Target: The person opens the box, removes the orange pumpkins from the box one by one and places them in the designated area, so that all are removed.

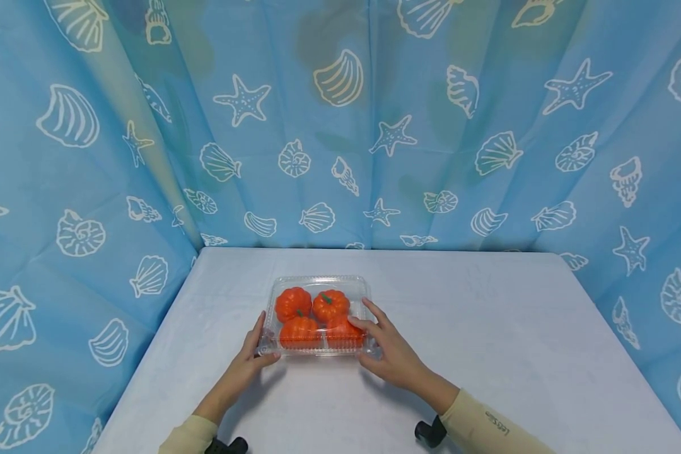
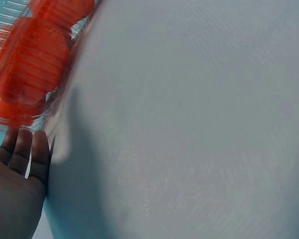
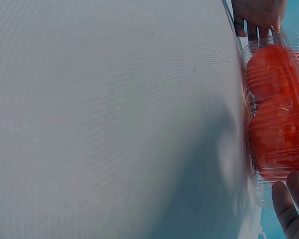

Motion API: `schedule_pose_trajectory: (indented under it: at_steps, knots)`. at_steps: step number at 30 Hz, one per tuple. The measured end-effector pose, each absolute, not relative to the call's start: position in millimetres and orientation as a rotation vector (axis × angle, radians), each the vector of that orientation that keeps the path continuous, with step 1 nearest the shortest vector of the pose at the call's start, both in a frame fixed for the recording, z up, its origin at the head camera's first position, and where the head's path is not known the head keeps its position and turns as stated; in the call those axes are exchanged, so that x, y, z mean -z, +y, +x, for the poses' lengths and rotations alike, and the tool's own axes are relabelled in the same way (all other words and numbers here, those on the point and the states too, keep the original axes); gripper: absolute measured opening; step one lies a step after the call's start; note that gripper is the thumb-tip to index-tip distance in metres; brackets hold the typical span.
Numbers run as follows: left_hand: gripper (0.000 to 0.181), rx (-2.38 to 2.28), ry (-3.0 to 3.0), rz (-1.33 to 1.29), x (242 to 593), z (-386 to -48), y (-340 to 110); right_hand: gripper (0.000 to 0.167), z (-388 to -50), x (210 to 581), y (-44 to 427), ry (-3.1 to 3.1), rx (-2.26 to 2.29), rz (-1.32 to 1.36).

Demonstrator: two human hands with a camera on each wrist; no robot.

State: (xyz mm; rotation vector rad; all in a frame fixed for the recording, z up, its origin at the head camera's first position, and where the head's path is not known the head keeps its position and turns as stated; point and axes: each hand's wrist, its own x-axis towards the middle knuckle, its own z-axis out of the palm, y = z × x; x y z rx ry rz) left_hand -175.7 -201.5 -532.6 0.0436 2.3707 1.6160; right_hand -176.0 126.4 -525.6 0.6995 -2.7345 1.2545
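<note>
A clear plastic clamshell box (image 1: pixel 320 350) with ridged sides lies on the table between my two hands. Inside it are several small orange-red pumpkins (image 1: pixel 330 305), some with green stems showing. At the box's left end is my left hand (image 1: pixel 244 366), its fingers straight along the side and the thumb by the front corner. My right hand (image 1: pixel 394 353) is at the right end, fingers spread, one reaching over the edge and the thumb low by the front corner. In the right wrist view, fingers (image 3: pixel 285 205) touch or nearly touch the box end. Neither hand curls round the box.
A white cloth-covered table (image 1: pixel 488 328) spreads around the box, widest to the right. Blue curtains (image 1: pixel 340 139) with shell and starfish prints hang behind and at both sides. Dark wrist mounts (image 1: pixel 430 432) sit below both hands.
</note>
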Motion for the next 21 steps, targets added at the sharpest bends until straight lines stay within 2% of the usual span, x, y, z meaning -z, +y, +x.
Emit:
schedule_pose_trajectory:
  at_steps: [21]
  knots:
    - [0.082,-1.605,2.508,0.178,537.1,-173.0,-195.9,0.065,-178.3,522.3,129.3,-2.75,-1.266,0.731]
